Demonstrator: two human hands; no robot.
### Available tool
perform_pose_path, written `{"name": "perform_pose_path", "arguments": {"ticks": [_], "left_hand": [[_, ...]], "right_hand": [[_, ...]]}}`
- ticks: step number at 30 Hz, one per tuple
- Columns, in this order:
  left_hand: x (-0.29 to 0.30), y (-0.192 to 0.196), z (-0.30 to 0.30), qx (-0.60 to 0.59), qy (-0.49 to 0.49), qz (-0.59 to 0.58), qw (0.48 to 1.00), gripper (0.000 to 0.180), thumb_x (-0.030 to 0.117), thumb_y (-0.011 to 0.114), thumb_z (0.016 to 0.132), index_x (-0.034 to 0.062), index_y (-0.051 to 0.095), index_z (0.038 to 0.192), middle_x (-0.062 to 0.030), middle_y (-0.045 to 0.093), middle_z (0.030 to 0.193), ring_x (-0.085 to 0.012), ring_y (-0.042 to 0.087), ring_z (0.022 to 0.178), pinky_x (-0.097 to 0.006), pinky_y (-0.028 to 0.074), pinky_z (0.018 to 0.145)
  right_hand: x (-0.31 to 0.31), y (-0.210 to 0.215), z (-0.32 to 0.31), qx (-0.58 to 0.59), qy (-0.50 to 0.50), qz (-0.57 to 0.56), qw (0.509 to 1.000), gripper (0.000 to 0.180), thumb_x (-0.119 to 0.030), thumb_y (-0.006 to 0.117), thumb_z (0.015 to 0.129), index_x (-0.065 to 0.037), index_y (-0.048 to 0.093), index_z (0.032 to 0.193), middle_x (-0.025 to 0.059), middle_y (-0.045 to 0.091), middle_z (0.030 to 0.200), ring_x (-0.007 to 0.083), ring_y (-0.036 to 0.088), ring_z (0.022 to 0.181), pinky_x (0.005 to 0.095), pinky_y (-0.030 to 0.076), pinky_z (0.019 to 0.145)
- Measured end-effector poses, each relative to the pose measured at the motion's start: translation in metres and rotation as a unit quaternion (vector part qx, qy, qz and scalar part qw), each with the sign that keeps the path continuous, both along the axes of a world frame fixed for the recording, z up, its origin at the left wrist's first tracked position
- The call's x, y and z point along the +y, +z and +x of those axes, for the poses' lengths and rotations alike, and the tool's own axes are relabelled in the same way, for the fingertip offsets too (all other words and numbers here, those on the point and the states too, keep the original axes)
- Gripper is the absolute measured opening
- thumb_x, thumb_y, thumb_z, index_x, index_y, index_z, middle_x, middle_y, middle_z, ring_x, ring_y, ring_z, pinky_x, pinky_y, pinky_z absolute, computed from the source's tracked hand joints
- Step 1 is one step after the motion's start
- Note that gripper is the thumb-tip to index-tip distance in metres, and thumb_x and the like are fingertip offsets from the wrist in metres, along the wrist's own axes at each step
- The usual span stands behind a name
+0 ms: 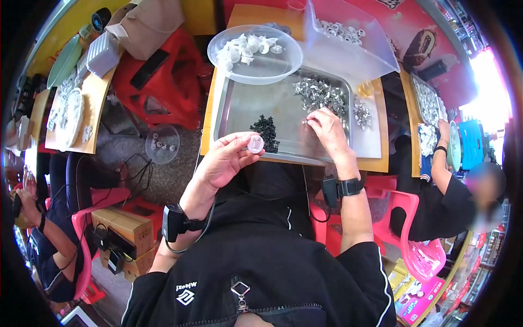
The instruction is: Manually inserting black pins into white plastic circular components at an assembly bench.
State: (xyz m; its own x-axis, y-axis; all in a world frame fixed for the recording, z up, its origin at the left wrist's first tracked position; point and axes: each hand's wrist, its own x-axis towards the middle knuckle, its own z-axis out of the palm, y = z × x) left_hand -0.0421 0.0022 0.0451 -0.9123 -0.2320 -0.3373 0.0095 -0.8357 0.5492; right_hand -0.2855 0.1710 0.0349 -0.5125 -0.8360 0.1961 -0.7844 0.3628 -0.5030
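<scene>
**Left hand pinches white round part; right hand picks at metal bits in tray**

Far left: a seated person's arm near a pink chair (81,229), cardboard boxes (122,231) on the floor beside it. Small clear dish (162,143) on the floor holds a few pale pieces.

Left hand (223,161) raised at the tray's near-left corner, fingers closed in a pinch on a small white round part (255,144), thumb under, fingertips on top. Rest of the hand loosely curled. Black wrist device (173,222) strapped on the left forearm.

Metal tray (239,109) sits on the wooden table straight ahead. Pile of small black parts (266,131) lies in the tray, just beside the white part. Clear round bowl (255,54) with white pieces rests over the tray's far-left edge.

Right hand (327,131) is down in the tray, palm down, fingers bent together, tips touching the loose silver metal pieces (321,94) at the pile's near edge. Cannot tell if anything is actually pinched between them. Black wrist strap (348,187) on that arm.

Clear plastic bin (348,41) beyond the tray, right side, holds more pale pieces. Far right: another person's hand over a tray of white parts (427,103).
</scene>
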Motion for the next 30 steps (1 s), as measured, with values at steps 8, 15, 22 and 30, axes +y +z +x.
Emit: {"name": "perform_pose_path", "arguments": {"ticks": [8, 15, 22, 30], "left_hand": [[-0.003, -0.005, -0.004, 0.007, 0.004, 0.037, 0.999, 0.028, 0.017, 0.055, 0.092, -0.0031, 0.056, 0.111, -0.0137, 0.064, 0.1, -0.0209, 0.065, 0.088, -0.026, 0.056, 0.075], [-0.006, -0.002, -0.004, 0.006, 0.012, 0.053, 0.999, 0.028, 0.017, 0.054, 0.092, -0.0037, 0.055, 0.111, -0.0153, 0.064, 0.101, -0.0222, 0.064, 0.091, -0.027, 0.055, 0.076], [-0.007, -0.003, -0.004, 0.016, 0.02, 0.065, 0.998, 0.03, 0.018, 0.054, 0.093, -0.0045, 0.054, 0.112, -0.0158, 0.063, 0.104, -0.0216, 0.064, 0.093, -0.025, 0.054, 0.08], [-0.007, -0.006, -0.001, 0.036, 0.025, 0.089, 0.995, 0.027, 0.015, 0.061, 0.088, -0.0018, 0.058, 0.11, -0.0114, 0.064, 0.102, -0.0194, 0.064, 0.094, -0.028, 0.054, 0.082]], "right_hand": [[-0.006, 0.012, 0.024, -0.549, -0.092, -0.173, 0.813, 0.007, -0.005, 0.059, 0.086, 0.0, 0.062, 0.091, 0.0099, 0.066, 0.088, 0.0128, 0.064, 0.072, 0.0239, 0.051, 0.063], [-0.01, 0.011, 0.043, -0.756, -0.128, -0.232, 0.599, 0.017, -0.004, 0.059, 0.086, 0.002, 0.059, 0.102, 0.0109, 0.066, 0.091, 0.0148, 0.064, 0.081, 0.0241, 0.054, 0.071], [-0.029, 0.037, 0.076, -0.582, -0.044, -0.189, 0.79, 0.015, -0.002, 0.062, 0.084, 0.002, 0.065, 0.099, 0.0072, 0.065, 0.087, 0.0103, 0.062, 0.073, 0.0211, 0.05, 0.067], [-0.048, 0.072, 0.115, -0.194, 0.058, -0.141, 0.969, 0.01, -0.001, 0.068, 0.078, -0.002, 0.065, 0.088, 0.006, 0.062, 0.082, 0.0116, 0.06, 0.067, 0.0228, 0.048, 0.06]]}}
